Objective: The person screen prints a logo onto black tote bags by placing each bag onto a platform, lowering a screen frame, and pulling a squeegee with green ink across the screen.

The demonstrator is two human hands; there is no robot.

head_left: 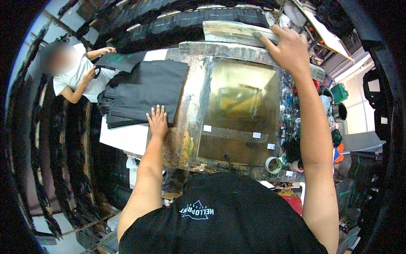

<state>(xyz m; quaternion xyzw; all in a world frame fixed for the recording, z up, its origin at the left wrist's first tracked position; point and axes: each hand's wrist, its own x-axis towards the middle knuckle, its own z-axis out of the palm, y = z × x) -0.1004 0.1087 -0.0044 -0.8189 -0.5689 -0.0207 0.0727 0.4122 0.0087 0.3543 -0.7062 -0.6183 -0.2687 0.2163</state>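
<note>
My left hand (158, 123) lies flat with fingers spread on the near right edge of a stack of black fabric bags (148, 86). At the far end of the printing screen (241, 76), my right hand (292, 48) is closed round the right end of a wooden squeegee (232, 33). Its thumb presses the near side, and the other fingers go over the far side. The screen has a yellowish, shiny mesh inside a worn, ink-stained frame (196, 114). Small white squares (256, 135) are stuck on its nearer part.
Across the table at left, another person (78, 72) holds a black bag (120, 61) with green print. A tape roll (273, 165) lies at the screen's near right corner. Cans (339, 112) and a green container (339, 92) stand at right. Racks with dark bags (190, 19) line the back.
</note>
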